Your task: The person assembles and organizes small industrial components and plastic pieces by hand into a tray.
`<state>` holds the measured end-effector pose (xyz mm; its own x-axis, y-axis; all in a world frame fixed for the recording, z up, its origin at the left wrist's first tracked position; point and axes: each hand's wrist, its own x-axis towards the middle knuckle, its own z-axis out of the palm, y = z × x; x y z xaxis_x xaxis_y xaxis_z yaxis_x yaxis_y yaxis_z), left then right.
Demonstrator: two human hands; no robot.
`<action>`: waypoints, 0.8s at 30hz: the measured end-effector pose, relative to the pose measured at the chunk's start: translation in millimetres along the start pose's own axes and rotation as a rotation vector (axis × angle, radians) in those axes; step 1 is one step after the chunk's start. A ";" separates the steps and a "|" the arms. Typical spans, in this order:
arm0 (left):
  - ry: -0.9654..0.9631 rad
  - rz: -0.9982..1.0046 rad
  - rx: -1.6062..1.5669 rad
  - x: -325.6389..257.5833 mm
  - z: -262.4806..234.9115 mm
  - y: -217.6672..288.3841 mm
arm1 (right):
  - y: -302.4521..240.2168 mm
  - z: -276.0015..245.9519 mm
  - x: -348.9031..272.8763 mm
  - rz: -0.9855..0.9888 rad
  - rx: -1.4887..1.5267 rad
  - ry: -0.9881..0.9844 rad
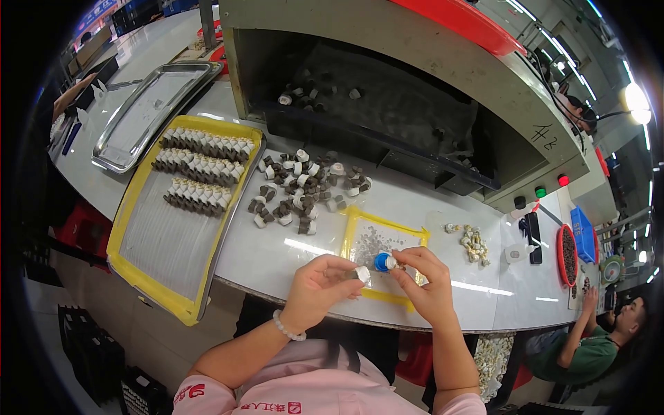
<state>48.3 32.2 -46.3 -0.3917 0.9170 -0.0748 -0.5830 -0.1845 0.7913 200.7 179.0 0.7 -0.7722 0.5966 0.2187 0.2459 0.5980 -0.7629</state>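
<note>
Pink sleeves nearest; left hand [319, 282] pinches a small white piece [363, 274], right hand [423, 279] pinches a blue cap [382, 261], the two close together above the surface [277, 252] edge; judged mid-joining, next needing careful alignment; beyond, loose piled pieces [304, 190], yellow-rimmed tray [149, 266] with rows, grey machine [415, 90]; busy workshop.

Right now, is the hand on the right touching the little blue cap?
Touching. The head view shows the right hand pinching the small blue cap between its fingertips, no gap visible.
</note>
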 end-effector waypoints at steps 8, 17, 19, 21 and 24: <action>-0.019 -0.091 0.059 0.5 -2.5 1.1 | -10.1 5.3 -9.2 0.027 0.302 -0.043; -0.006 -0.122 0.058 0.5 -3.9 4.8 | -15.7 12.2 -7.0 -0.027 0.245 -0.081; -0.010 -0.124 0.060 -0.3 -3.7 3.9 | -14.1 13.1 -8.6 0.004 0.286 -0.093; -0.020 -0.127 0.063 -1.3 -3.5 2.8 | -11.7 14.3 -10.5 0.036 0.326 -0.099; -0.048 -0.099 0.050 -1.6 -2.6 0.6 | -7.6 15.2 -12.7 0.069 0.363 -0.112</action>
<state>46.8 29.7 -47.3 -0.2991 0.9459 -0.1256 -0.5801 -0.0757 0.8110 199.7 158.8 -5.5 -0.8253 0.5545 0.1070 0.0912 0.3180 -0.9437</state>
